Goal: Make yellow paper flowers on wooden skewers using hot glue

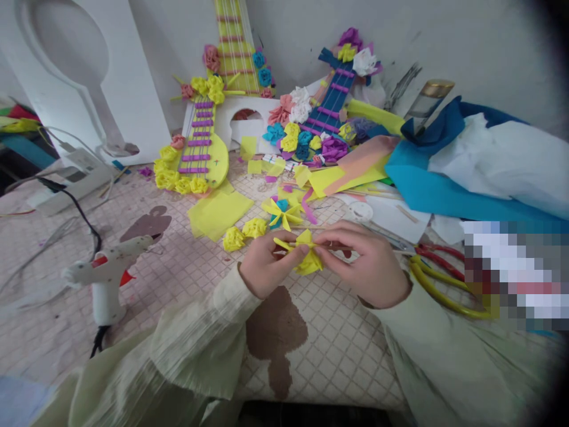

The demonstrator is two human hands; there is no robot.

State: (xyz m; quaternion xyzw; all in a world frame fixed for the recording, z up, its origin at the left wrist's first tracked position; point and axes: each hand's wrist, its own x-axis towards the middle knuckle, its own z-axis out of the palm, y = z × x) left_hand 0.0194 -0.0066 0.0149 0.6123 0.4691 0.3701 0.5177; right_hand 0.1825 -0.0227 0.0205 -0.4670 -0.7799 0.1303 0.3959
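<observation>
Between my two hands is a yellow paper piece [310, 261] with folded points, held over the table. My left hand [271, 264] pinches its left side, thumb on top. My right hand [367, 264] has thumb and fingertips closed at its right edge, around what looks like a thin brown stick. Just beyond lies a yellow star-shaped paper piece [284, 214] with a bit of teal. Two crumpled yellow paper flowers [234, 239] rest left of it, near a stack of yellow paper squares [217, 212].
A white glue gun [104, 273] stands at the left. Yellow-handled scissors [438, 290] and red handles lie right. Behind are a yellow paper instrument [216, 163], a blue one [326, 107] with flowers, and blue fabric-like sheets [444, 190].
</observation>
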